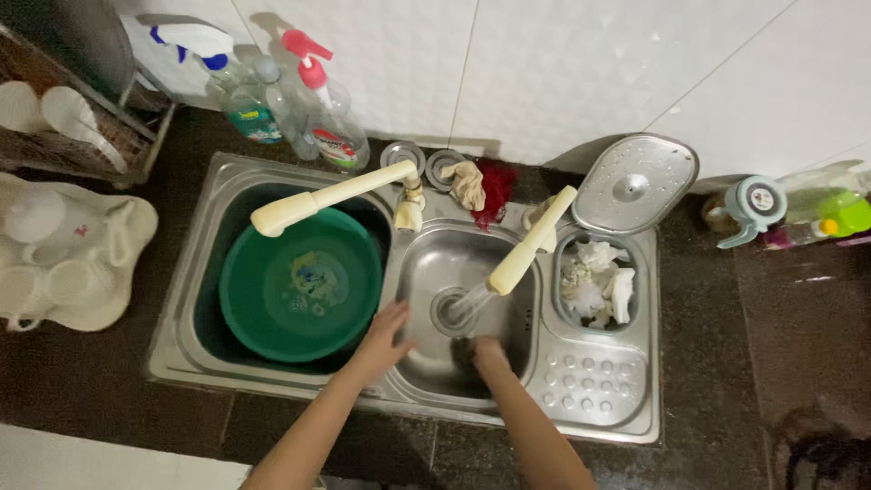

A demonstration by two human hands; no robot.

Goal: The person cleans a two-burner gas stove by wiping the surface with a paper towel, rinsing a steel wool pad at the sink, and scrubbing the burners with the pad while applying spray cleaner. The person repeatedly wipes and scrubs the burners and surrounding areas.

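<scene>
From my remote seat I judge this the rinsing step: steel sink (pixel 181 349), middle basin (pixel 426 272), running tap (pixel 531 243), my left hand (pixel 386 331) spread empty, right hand (pixel 487 349) low inside, grip unclear; next calls for steadiness.

**One camera, looking down from the head**

There is only one view. The camera sits on the person's head and looks almost straight down at the sink (pixel 272 390). It is close enough that both arms reach in from the bottom edge. The wall (pixel 590 73) is at the top, so the camera faces the wall. No other view shares the scene.
</scene>
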